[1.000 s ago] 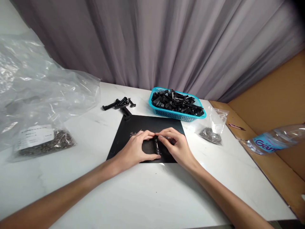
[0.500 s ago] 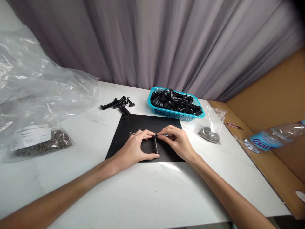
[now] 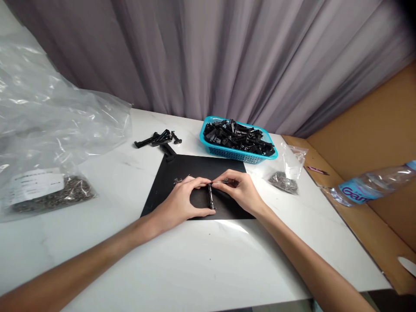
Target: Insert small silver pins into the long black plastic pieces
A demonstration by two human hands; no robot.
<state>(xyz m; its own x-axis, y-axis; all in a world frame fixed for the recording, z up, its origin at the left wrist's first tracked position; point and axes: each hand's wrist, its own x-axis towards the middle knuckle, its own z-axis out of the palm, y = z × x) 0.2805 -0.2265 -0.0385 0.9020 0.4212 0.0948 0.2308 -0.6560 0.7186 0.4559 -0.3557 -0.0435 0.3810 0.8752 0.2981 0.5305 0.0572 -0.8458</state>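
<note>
My left hand (image 3: pixel 180 195) grips a narrow black plastic part (image 3: pixel 210 197) end to end, thumb at the near end and fingers at the far end. The part stands over a black mat (image 3: pixel 195 167). At its far end my right hand (image 3: pixel 242 188) pinches a thin metal tool (image 3: pixel 224 181), whose tip meets the part; its exact kind is hidden by the fingers. Small metal pieces (image 3: pixel 178 179) lie on the mat just beyond my left hand.
A blue basket (image 3: pixel 203 138) full of black parts stands behind the mat. Several loose black parts (image 3: pixel 156 138) lie left of it. Bags of small metal pieces rest at left (image 3: pixel 74 190) and right (image 3: pixel 283 181). A plastic bottle (image 3: pixel 360 188) lies on cardboard at far right.
The view has shifted slightly, so everything sits a little further left. Both hands keep their hold on the part and tool, with the right fingers drawn marginally closer round the tool.
</note>
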